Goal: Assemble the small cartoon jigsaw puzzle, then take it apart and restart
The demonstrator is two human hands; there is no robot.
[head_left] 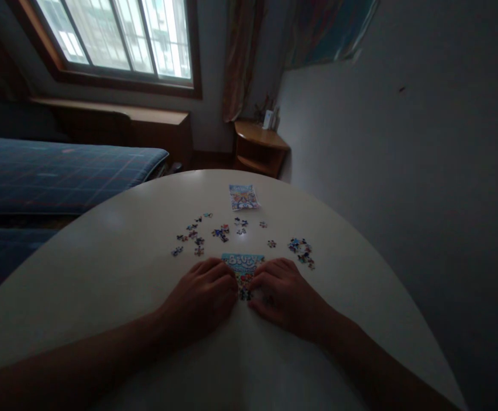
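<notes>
A partly joined jigsaw puzzle with "BLUEY" lettering on a light blue top lies flat on the table in front of me. My left hand is closed along its left edge, fingers curled and touching it. At the lower right edge, my right hand has its fingers bent toward the thumb, against the puzzle. Both hands cover parts of its sides, and any loose piece under the fingertips is hidden. Small dark pieces show at the puzzle's lower end, between the hands.
Loose jigsaw pieces are scattered at the left, with more pieces beyond the puzzle. A pile of pieces lies to the right. A printed picture sheet rests farther back on the round white table. A bed stands left.
</notes>
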